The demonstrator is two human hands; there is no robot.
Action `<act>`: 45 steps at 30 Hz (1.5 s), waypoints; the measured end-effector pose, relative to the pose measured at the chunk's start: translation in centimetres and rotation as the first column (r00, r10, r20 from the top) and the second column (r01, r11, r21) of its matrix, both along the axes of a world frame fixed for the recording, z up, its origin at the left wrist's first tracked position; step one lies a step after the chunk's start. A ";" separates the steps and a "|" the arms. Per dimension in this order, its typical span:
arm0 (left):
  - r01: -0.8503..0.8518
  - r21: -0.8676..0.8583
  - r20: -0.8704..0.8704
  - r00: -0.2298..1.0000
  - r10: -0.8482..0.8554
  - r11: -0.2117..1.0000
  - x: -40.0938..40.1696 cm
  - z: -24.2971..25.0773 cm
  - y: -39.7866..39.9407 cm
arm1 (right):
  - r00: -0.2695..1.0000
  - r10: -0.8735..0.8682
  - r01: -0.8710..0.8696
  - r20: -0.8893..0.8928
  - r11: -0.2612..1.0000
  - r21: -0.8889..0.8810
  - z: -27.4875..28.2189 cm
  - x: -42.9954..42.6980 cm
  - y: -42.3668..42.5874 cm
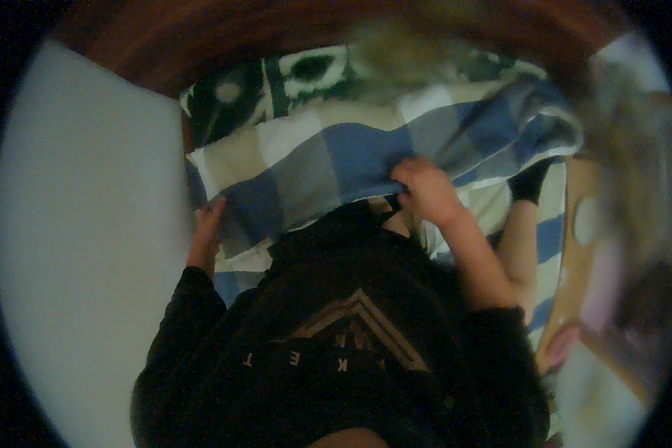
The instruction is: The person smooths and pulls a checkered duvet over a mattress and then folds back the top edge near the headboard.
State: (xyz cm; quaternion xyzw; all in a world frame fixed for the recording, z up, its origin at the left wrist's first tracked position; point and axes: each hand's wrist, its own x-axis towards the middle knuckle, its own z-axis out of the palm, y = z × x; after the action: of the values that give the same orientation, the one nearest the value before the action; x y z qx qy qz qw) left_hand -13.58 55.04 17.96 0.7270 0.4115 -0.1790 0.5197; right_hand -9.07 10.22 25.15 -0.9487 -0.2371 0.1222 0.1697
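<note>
A checked fabric cover (367,151) in blue, grey, beige and white lies across the bed before me and over part of my lap. My right hand (425,190) has its fingers bent onto the near edge of this cover and grips it. At the cover's left side, close to the wall, my left hand (208,227) touches the cloth with a finger or thumb pointing forward. Whether it pinches the cloth is not clear. Beyond the cover lies a green and white patterned blanket (224,101).
A pale wall (89,224) rises close on my left. Dark reddish wood panelling (213,33) spans the far end. My bent leg (518,241) rests on a striped or checked sheet (549,241) at right, next to a light wooden edge (579,185). Blurred objects lie beyond.
</note>
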 end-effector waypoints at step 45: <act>0.040 -0.161 0.253 0.967 0.002 0.986 11.9 -6.5 10.8 | 0.938 -0.315 0.285 -0.143 0.938 -0.198 -7.1 12.1 6.8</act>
State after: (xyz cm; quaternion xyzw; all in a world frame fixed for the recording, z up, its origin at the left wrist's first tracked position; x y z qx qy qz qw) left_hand -1.69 65.84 11.49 0.7023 0.3189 -0.1232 0.6244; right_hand 3.00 17.00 18.05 -0.9708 -0.0621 0.1967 0.1224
